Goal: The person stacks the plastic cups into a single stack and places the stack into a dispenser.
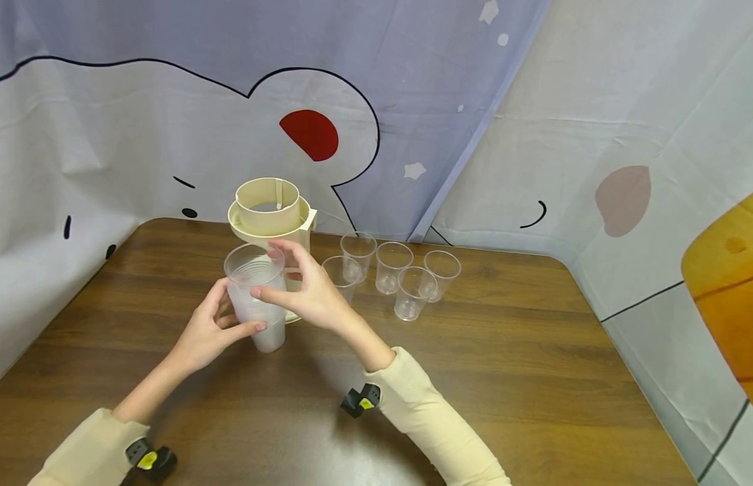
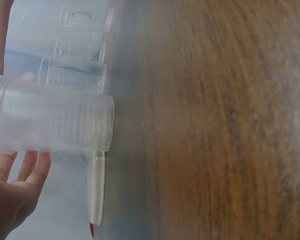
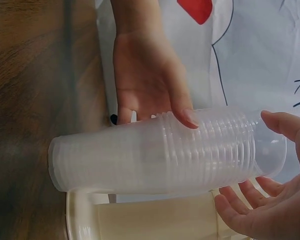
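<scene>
A tall stack of clear plastic cups stands upright on the table, its base near the wood in the left wrist view. My left hand holds the stack around its middle, thumb across the near side. Higher up, my right hand has its thumb and fingers around the topmost cup, which sticks out past the tightly nested rims. Right behind the stack is a cream-coloured cup dispenser with a round open top; the hands and cups hide much of its body.
Several single clear cups stand upright in a loose group right of the dispenser, one partly behind my right forearm. The brown wooden table runs back to a printed curtain.
</scene>
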A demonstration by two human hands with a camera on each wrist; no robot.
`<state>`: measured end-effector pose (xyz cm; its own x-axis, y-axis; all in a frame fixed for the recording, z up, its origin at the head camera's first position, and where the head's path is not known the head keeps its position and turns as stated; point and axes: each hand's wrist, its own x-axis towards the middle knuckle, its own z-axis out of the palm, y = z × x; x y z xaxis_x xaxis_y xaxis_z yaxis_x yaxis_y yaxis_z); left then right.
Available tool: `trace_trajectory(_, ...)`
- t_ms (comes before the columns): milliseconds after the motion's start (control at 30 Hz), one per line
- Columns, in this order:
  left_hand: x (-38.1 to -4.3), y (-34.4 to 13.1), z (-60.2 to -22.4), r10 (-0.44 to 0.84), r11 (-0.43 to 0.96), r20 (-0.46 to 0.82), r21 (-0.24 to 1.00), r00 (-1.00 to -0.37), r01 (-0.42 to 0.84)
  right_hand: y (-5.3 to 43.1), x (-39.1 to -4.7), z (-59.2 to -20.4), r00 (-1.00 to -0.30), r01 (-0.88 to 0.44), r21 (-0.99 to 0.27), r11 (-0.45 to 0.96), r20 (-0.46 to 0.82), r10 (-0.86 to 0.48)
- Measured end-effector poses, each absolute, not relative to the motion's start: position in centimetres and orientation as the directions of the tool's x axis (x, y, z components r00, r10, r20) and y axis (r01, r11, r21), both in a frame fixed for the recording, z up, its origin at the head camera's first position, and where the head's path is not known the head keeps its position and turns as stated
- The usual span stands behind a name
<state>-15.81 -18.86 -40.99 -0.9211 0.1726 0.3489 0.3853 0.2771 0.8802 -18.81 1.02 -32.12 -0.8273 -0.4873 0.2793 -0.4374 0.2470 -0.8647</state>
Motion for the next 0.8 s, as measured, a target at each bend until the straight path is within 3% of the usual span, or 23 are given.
trace_trajectory(800,-15.8,-18.8,-40.8,0.177,0.264,0.339,0.888,-0.924,0.376,0.7,-19.1,-33.5,-0.835,-0.406,-0.872,0.274,0.232,-0.499)
